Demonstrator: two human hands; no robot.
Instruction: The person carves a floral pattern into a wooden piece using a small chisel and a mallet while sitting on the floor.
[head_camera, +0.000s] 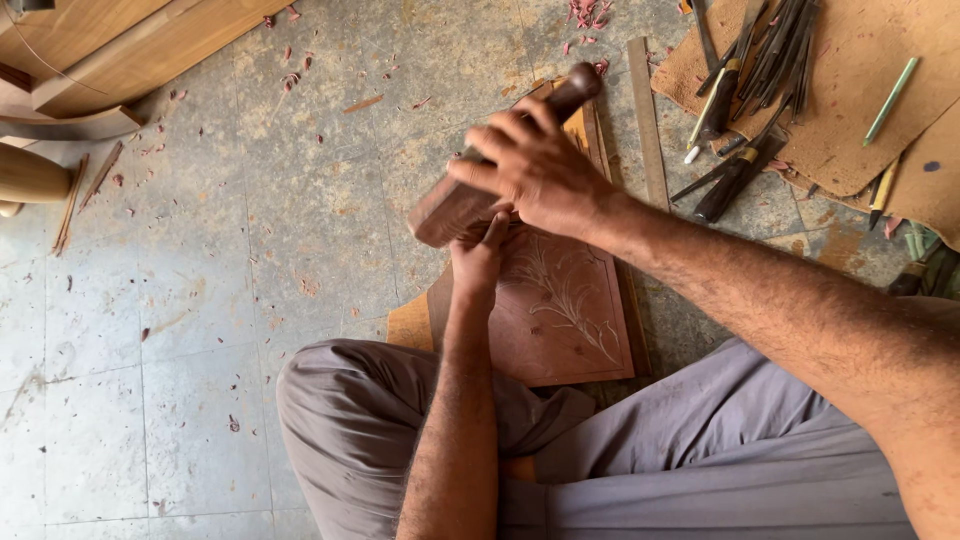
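1. Far left: pale wood pieces and a rounded wooden leg lie at the edge of the floor, w/ reddish shavings scattered about. Well apart from the hands.
2. Left hand sits on the carved panel, mostly hidden under the mallet. Fingers look curled together, prob round a chisel, but I can't tell, no tool shows.
3. Right hand is wrapped tight round the wooden mallet, gripped mid-body, the dark handle end poking up past the knuckles.
4. Mallet looks like dense hardwood, so heavy-ish, stiff, not slippery. Hold well back from the blocky striking end for swing imo.
5. Panel lies flat on the floor btw the knees, leafy relief cut in. Rigid, but the thin raised stems look chip-prone, so lift by the plain edges.
6. Right: wooden ruler just beside the panel, then a bunch of chisels on a tan mat.
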